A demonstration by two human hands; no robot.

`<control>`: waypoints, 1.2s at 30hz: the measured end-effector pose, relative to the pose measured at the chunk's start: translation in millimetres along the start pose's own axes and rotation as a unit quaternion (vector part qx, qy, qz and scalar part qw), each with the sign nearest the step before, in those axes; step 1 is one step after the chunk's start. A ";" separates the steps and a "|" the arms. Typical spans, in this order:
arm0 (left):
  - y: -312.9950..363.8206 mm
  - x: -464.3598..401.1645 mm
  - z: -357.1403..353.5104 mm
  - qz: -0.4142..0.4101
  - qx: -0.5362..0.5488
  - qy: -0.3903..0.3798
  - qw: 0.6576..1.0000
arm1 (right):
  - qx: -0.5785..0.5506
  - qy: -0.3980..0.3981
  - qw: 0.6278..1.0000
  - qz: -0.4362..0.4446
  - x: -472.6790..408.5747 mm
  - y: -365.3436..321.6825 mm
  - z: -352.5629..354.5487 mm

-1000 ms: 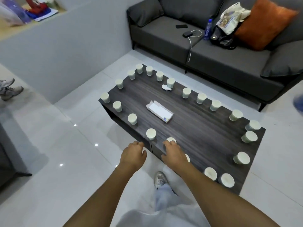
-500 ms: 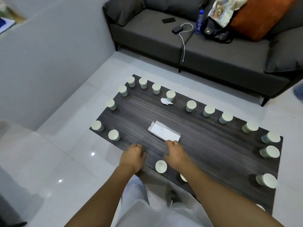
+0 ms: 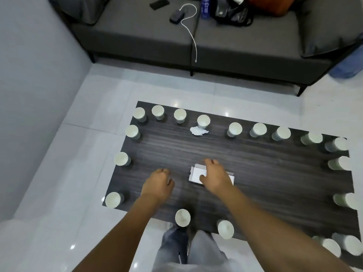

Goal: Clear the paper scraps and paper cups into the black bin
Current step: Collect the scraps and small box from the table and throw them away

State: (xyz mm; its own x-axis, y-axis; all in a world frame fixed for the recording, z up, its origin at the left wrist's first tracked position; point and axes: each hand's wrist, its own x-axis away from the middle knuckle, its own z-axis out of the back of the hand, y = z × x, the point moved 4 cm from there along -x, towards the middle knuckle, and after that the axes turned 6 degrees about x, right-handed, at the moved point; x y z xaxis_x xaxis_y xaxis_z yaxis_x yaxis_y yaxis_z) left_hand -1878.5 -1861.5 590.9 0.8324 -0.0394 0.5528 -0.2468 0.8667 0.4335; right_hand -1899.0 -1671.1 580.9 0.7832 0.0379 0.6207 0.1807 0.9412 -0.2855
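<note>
A dark wood table (image 3: 255,173) carries several white paper cups (image 3: 182,217) standing around its edge. A crumpled paper scrap (image 3: 198,131) lies by a cup at the far side. In the middle lies a flat white paper box (image 3: 194,174). My right hand (image 3: 215,177) is spread over that box, with the thumb on its top and the fingers reaching past its far edge. My left hand (image 3: 158,185) hovers over the table to the left of the box, fingers curled and holding nothing. No black bin is in view.
A grey sofa (image 3: 137,32) stands beyond the table with a phone (image 3: 159,3), a power bank and white cable (image 3: 176,16), a bottle and a black bag (image 3: 231,14). A grey wall (image 3: 39,75) runs along the left. My legs (image 3: 188,250) touch the near edge.
I have stepped up to the table and the view has tipped down. My right hand moved forward from the near edge onto the white box. My left hand followed beside it.
</note>
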 end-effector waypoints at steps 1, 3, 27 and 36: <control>-2.1 -10.3 1.1 -0.004 0.000 -0.005 1.000 | -0.002 0.000 1.000 -0.005 -11.5 -1.4 2.4; -7.1 -31.1 2.2 -0.006 0.008 -0.011 1.000 | -0.002 -0.002 1.000 -0.007 -36.3 -4.1 7.7; -61.1 -236.9 -106.1 -0.039 0.048 -0.006 0.998 | 0.117 0.037 0.992 0.031 -315.1 24.8 -72.9; -56.0 -222.8 -124.6 -0.017 0.061 -0.042 0.997 | 0.142 0.038 0.987 0.066 -285.8 29.8 -97.6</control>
State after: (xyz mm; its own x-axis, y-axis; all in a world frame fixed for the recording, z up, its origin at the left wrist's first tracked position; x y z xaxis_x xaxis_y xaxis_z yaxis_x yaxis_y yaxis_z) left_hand -1988.3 -1839.3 354.8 0.7979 -0.1144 0.5918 -0.2811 0.7979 0.5332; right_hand -2059.4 -1686.7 323.8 0.8333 0.1507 0.5319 -0.0906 0.9864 -0.1375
